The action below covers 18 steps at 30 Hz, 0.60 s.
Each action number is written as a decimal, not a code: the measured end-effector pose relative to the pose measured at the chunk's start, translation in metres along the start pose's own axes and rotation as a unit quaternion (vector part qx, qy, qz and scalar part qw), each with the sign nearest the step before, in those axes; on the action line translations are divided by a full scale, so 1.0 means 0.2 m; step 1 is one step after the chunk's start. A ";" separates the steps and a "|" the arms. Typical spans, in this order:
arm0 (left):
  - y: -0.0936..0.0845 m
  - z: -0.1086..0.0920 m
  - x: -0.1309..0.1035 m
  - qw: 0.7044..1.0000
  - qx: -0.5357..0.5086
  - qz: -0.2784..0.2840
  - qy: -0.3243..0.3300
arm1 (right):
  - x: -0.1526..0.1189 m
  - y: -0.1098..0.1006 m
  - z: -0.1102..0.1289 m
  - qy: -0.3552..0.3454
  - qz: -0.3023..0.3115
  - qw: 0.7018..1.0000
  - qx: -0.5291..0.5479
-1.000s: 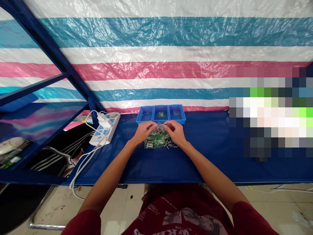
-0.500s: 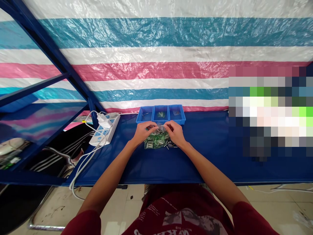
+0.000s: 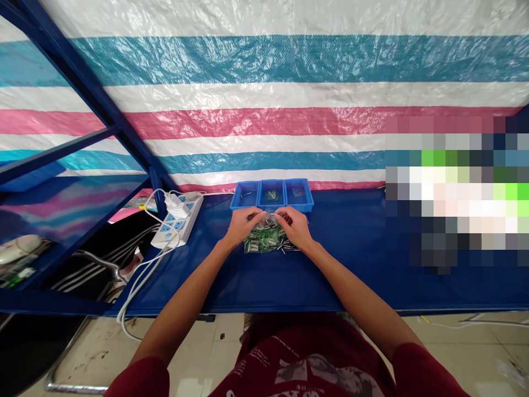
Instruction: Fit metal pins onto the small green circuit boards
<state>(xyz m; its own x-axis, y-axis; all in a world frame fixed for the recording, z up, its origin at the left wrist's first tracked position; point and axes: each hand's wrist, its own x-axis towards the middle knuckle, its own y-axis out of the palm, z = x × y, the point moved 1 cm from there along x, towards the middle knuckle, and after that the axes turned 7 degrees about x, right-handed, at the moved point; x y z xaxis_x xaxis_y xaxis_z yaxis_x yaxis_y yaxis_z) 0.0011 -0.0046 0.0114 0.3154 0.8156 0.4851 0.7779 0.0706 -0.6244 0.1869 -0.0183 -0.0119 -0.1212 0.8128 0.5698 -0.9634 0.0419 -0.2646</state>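
Head view: left hand [image 3: 243, 224] and right hand [image 3: 298, 227] pinch thin metallic piece [image 3: 271, 214] between fingertips, above green bag of metal parts [image 3: 261, 243]. Loose pins [image 3: 284, 246] beside bag; blue bins [image 3: 303, 208] just beyond hands.

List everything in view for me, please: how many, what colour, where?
green bag: one or more, see-through green, below the hands
loose pins: several, dark and silvery, right of the bag
thin piece: one, silvery, between the hands
bins: three, blue, beyond the hands
power strip: one, white and blue, left
plug: one, white, on the strip
table: one, blue, centre
striped sheet: one, white-teal-pink, behind
frame: one, blue, left
pixelated patch: one, mixed, right
shirt: one, red, bottom
left hand: one, bare, centre
right hand: one, bare, centre
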 end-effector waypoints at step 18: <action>0.01 0.00 -0.01 1.000 0.008 -0.017 -0.008 | -0.01 0.00 -0.03 -0.018 0.015 0.999 -0.029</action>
<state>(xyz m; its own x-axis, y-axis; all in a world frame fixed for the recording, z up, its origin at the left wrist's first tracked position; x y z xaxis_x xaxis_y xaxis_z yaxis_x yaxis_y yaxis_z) 0.0026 -0.0059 0.0104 0.2808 0.8211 0.4969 0.7791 0.1073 -0.6177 0.1875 -0.0163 -0.0173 -0.1584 0.7930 0.5882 -0.9441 0.0527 -0.3253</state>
